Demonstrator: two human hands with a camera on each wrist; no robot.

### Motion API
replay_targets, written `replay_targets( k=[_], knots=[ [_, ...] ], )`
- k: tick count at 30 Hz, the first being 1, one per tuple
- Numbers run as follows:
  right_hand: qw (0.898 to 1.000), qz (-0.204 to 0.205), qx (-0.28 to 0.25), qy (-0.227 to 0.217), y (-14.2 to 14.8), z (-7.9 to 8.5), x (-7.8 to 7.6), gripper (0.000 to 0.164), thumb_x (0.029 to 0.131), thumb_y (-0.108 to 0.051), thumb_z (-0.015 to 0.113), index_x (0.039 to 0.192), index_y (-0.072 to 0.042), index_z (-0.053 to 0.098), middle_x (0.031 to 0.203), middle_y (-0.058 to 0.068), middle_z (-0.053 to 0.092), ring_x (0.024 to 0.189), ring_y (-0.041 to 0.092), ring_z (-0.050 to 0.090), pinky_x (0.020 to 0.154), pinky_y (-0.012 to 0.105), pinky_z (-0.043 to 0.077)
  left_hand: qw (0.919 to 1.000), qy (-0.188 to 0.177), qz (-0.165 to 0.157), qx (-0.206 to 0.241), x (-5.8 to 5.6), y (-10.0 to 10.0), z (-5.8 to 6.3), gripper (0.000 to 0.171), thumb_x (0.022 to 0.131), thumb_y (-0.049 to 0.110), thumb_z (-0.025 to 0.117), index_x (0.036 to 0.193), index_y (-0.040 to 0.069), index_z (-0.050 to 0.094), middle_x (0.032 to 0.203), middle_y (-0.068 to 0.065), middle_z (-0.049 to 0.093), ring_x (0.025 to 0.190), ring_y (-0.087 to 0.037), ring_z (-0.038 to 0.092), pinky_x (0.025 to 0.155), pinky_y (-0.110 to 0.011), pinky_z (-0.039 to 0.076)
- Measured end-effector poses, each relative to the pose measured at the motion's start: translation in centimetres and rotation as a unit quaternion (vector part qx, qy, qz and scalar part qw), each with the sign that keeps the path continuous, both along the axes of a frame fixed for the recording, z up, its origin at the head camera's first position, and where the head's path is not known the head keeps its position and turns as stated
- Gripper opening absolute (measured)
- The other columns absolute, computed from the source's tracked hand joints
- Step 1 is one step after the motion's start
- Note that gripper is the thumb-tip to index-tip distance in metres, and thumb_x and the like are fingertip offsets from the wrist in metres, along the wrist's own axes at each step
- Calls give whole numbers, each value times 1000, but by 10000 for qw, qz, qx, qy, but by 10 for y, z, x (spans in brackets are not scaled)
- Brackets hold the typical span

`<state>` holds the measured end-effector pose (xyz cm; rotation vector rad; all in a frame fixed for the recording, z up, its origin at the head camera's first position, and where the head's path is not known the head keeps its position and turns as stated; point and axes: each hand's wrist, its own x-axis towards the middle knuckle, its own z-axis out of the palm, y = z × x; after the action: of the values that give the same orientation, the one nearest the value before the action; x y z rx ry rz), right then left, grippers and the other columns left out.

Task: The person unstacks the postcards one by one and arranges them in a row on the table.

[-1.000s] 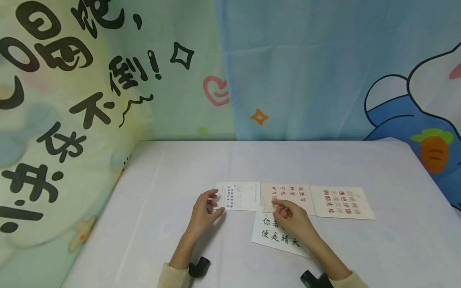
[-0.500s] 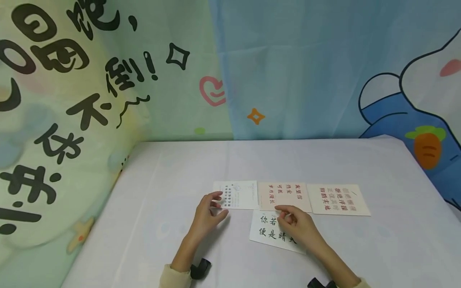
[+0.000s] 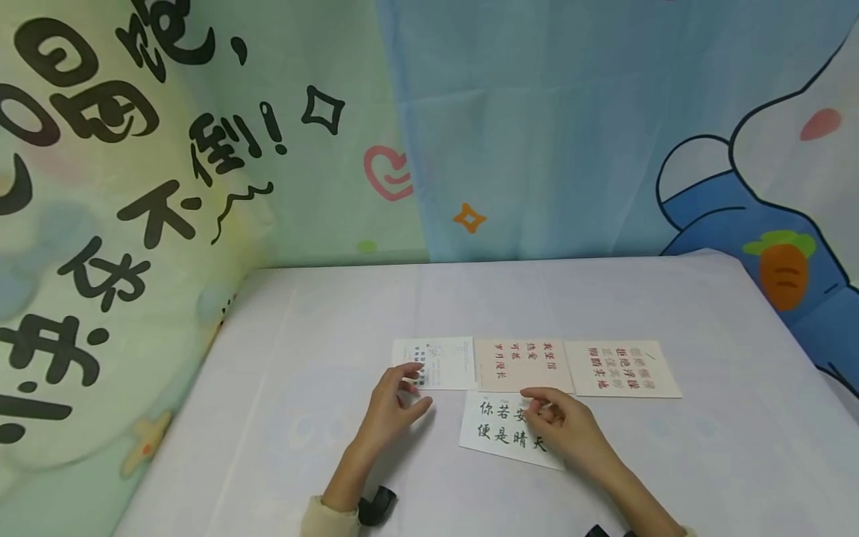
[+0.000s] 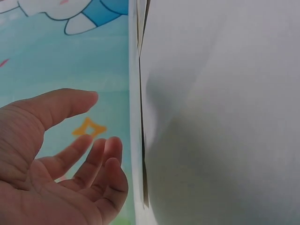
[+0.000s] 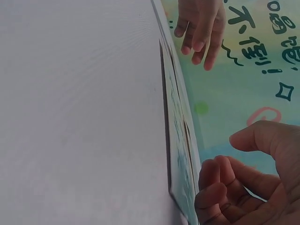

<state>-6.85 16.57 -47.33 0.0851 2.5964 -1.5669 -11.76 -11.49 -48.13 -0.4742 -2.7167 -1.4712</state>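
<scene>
Thumb and fingers (image 4: 116, 185) of the left hand (image 3: 392, 406) stand apart, loosely bent, with a wide gap between them and nothing in their hold. The fingertips hang over the near left corner of the small-print card (image 3: 452, 365), and the left wrist view shows them just off the table (image 3: 268, 447). The right hand (image 3: 567, 425) has its fingers curled inward more closely, its thumb a little away from them, and likewise holds nothing. It hovers over the right part of the black-character card (image 3: 499, 424), hiding some of the writing.

That card lies on the near side of the pink card (image 3: 523, 365), its near edge slanting against the table's far edge; whether the two cards overlap at the border is unclear. The pink card, with red characters, is the middle of a row running roughly along the far edge but well in from it. Left of it sits the small-print card; right of it, the cream card (image 3: 624, 369) with red and grey characters. All lie well clear of the table's left edge.

Beyond the far edge rises a printed backdrop (image 3: 570, 134), with a carrot (image 3: 783, 276) near the table's far right corner.
</scene>
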Motion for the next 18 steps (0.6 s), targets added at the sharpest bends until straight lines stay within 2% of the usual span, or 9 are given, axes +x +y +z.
replay_targets(
  k=[10, 18],
  knots=[
    [9997, -209, 34, 149, 20, -5, 8, 28, 87, -7, 68, 114, -2, 67, 93, 5, 61, 70, 5, 51, 61, 20, 44, 9994, -195, -294, 34, 8, 9, 1, 49, 80, 2, 76, 125, -2, 56, 110, -18, 58, 90, -28, 62, 70, -26, 49],
    [9993, -311, -194, -20, 33, -6, 12, 30, 89, -4, 66, 118, 2, 63, 95, 10, 61, 57, 11, 57, 55, 25, 50, 9957, -707, -572, -158, 16, 17, 4, 48, 82, 8, 76, 125, 1, 57, 112, -14, 58, 90, -23, 58, 69, -21, 44]
  ],
)
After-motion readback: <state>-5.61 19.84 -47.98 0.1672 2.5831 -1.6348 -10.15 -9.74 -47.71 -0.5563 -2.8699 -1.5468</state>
